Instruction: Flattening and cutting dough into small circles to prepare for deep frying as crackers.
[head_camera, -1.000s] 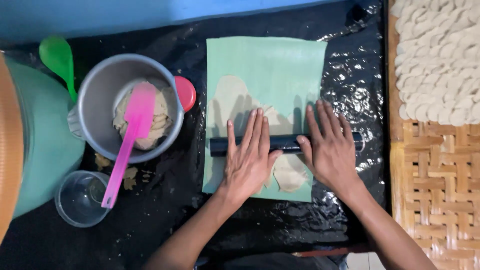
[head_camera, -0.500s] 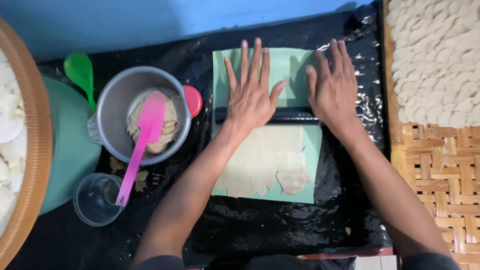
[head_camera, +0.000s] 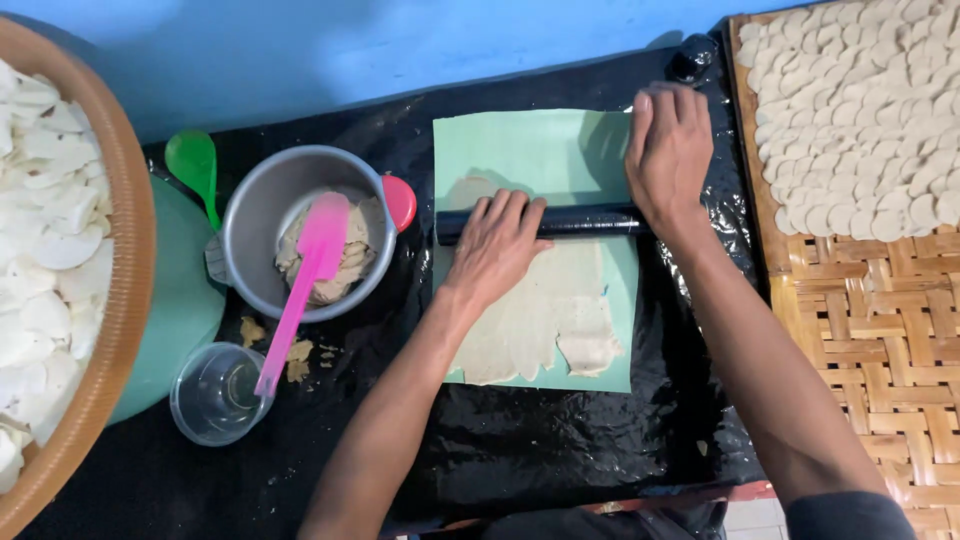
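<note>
A black rolling pin (head_camera: 580, 221) lies across a pale green sheet (head_camera: 530, 150) on black plastic. Flattened beige dough (head_camera: 545, 320) covers the sheet's near half under the pin. My left hand (head_camera: 497, 245) curls over the pin's left part, fingers bent on it. My right hand (head_camera: 667, 150) is at the sheet's far right edge, fingers curled, wrist above the pin's right end.
A metal pot (head_camera: 255, 215) with dough and a pink spatula (head_camera: 300, 290) stands left of the sheet, next to a green spoon (head_camera: 193, 165) and a clear cup (head_camera: 212, 393). A woven tray (head_camera: 850, 290) with several white pieces is on the right. A basket (head_camera: 125, 300) is at far left.
Both hands rolled the pin away from me, then pulled back a little. Flat palms have become curled fingers. More flattened dough shows below the pin. The view has shifted.
</note>
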